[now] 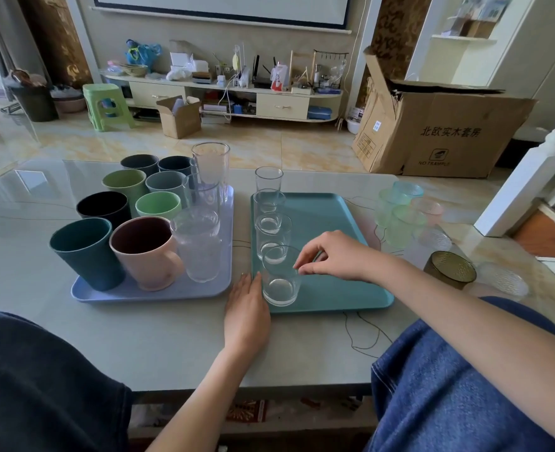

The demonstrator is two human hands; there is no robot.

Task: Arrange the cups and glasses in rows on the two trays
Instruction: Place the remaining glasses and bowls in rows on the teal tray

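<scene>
From my head view, I am building the first row on the teal tray (341, 230), down its left edge. My right hand (331, 256) pinches the rim of the nearest clear glass (281, 282) between thumb and fingertips at about three o'clock on the rim. My left hand (246, 308) lies flat with straight fingers, gripping nothing, its fingertips against the glass's nine o'clock side. Three more clear glasses (271, 223) line up beyond it toward twelve o'clock, the farthest seemingly just off the tray.

The lilac tray (106, 296), at nine o'clock, already carries coloured cups (145, 249) and taller glasses (210, 168) in rows. At two o'clock of the teal tray, loose tinted glasses (400, 210) and a dark glass (449, 269) wait on the table (171, 337).

Next I judge I should square this glass with its row, let go, then reach right for a tinted one to start a second row.
</scene>
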